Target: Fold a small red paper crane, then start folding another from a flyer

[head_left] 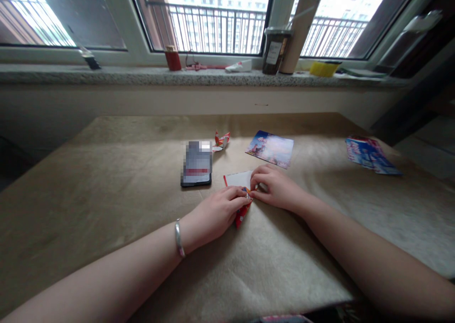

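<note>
A partly folded sheet of paper [239, 179], white on one face and red-patterned on the other, lies on the table between my hands. My left hand [225, 204] rests over its near left part, fingers together and pressing on the folded red portion. From the right, my right hand [269, 186] pinches the paper's right edge with thumb and fingers, close to the left fingertips. Part of the paper is hidden under both hands. Just beyond the left hand is a phone [197, 164] with a blurred screen, and beside it stands a folded red-and-white paper figure [222, 140].
A blue-and-pink printed sheet [272, 148] lies beyond my right hand. More printed sheets [371, 154] are piled at the table's right. Along the granite windowsill [142, 78] stand a red container [173, 59], a dark lidded jar [275, 52], a tall tube [302, 29] and a yellow item [324, 69].
</note>
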Action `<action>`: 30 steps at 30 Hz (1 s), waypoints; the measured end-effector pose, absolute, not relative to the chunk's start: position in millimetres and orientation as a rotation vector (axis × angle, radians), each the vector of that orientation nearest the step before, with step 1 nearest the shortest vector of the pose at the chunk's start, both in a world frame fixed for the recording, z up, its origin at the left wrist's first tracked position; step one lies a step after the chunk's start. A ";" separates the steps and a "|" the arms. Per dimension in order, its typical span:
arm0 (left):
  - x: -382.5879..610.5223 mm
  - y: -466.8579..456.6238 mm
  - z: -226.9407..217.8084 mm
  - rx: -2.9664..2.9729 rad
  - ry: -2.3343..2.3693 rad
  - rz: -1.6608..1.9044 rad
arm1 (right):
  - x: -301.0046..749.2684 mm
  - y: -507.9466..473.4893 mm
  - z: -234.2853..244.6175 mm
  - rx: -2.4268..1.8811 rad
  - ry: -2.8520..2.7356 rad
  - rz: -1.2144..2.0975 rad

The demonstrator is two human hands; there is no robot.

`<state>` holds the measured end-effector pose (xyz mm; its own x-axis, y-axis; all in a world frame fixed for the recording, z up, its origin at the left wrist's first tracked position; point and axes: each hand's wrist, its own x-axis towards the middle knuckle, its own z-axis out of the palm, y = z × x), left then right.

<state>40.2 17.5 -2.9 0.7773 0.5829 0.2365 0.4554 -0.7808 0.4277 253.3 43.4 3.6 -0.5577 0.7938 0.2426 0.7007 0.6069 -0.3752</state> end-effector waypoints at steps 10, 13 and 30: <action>39.4 16.6 -3.0 2.676 0.809 0.470 | 258.5 43.6 12.6 -0.985 -2.583 0.248; 39.5 17.2 -4.6 2.682 0.809 0.470 | 259.5 41.1 19.1 -0.875 -2.693 0.196; 40.5 18.4 -2.9 2.664 0.797 0.495 | 258.5 32.6 29.6 -0.931 -2.779 -0.012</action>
<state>40.5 18.4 -2.9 0.7848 0.5737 0.2345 0.4643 -0.7948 0.3907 258.5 32.6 29.6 -0.7783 0.5949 0.2009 0.5966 0.8004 -0.0588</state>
